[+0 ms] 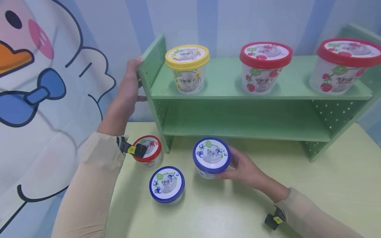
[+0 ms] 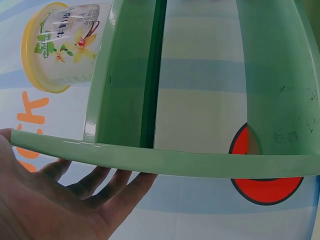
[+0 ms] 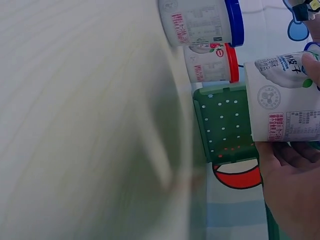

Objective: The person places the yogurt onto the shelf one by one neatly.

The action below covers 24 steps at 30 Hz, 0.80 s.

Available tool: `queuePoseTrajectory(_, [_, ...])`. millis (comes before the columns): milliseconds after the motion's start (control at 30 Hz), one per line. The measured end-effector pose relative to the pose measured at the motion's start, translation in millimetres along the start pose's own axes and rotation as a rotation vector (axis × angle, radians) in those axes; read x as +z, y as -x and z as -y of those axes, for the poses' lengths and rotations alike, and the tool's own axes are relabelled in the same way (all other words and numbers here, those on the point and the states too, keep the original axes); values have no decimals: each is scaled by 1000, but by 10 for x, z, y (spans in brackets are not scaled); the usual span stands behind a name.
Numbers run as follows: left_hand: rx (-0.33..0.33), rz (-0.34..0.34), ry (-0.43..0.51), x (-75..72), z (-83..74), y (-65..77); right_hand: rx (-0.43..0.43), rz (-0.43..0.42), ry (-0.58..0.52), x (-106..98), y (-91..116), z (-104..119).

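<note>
My right hand [image 1: 245,168] grips a white tub with a blueberry-printed blue lid [image 1: 212,155], held upright at the table in front of the shelf. Seen from the right wrist, the thumb is on one side of this tub [image 3: 280,100] and the fingers on the other. My left hand [image 1: 126,87] touches the left side panel of a green two-tier shelf [image 1: 247,117]. In the left wrist view, its fairly straight fingers [image 2: 127,192] press the panel's outer face. Another blue-lidded tub [image 1: 167,185] and a red-lidded tub [image 1: 148,150] stand on the table near my left forearm.
On the top tier stand a yellow-lidded tub [image 1: 187,69] at the left and two red-lidded tubs, one mid-right [image 1: 265,67] and one far right [image 1: 345,66]. The pale table [image 1: 238,211] runs under the shelf. A striped wall with a cartoon duck [image 1: 56,132] rises behind and left.
</note>
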<state>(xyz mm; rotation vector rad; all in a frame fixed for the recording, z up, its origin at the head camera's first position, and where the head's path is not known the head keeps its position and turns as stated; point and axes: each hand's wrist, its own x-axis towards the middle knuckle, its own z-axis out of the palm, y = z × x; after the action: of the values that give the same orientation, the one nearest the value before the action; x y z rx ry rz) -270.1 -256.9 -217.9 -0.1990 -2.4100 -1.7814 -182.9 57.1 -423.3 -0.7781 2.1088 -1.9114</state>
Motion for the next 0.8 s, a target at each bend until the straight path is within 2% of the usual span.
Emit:
queuePoseTrajectory(200, [-3, -2, -4, -2, 10, -2, -8, -12, 34, -10, -30, 104])
queuePoseTrajectory(800, [10, -1, -14, -4, 17, 4, -56, -40, 20, -24, -170, 284])
